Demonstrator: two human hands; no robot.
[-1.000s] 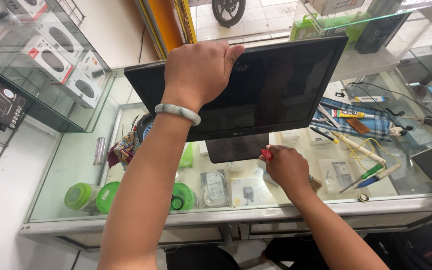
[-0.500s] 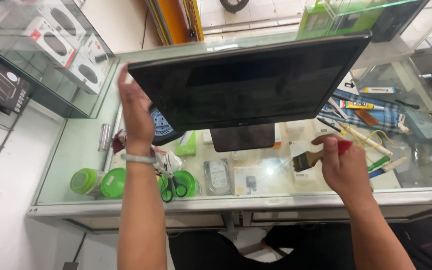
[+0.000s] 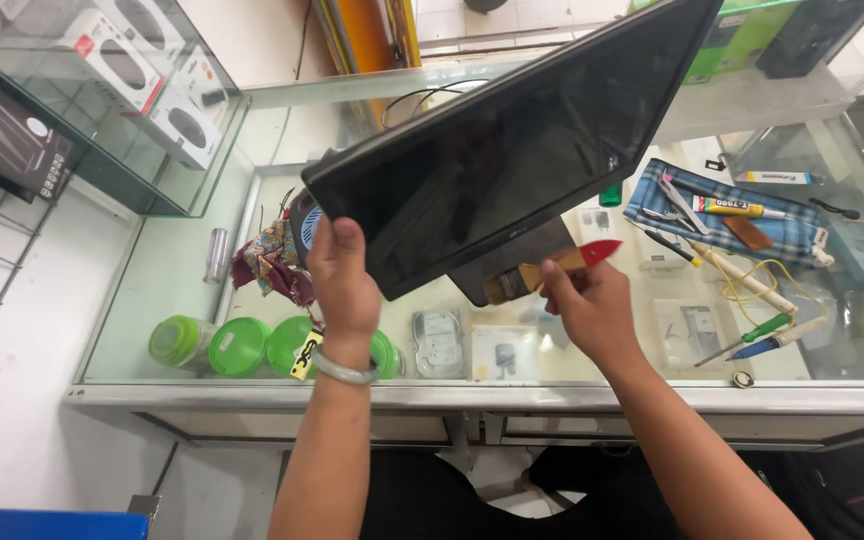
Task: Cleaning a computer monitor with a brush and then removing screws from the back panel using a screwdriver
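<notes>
Fingers of the left hand [image 3: 344, 280] clamp the tilted monitor [image 3: 512, 150] by its lower corner; the right hand [image 3: 592, 310] grips a paintbrush [image 3: 542, 272] beneath it. One-handed, the monitor could slip onto the glass counter [image 3: 152, 290].

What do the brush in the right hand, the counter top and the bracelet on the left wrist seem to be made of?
Brush: handle looks like pale wood with a glossy red-painted end, and dark bristles.
Counter top: clear glass, as goods on the shelf below show through it and it reflects light.
Bracelet: smooth, pale green and slightly translucent, perhaps jade, glass or plastic; the look leaves it open.
</notes>
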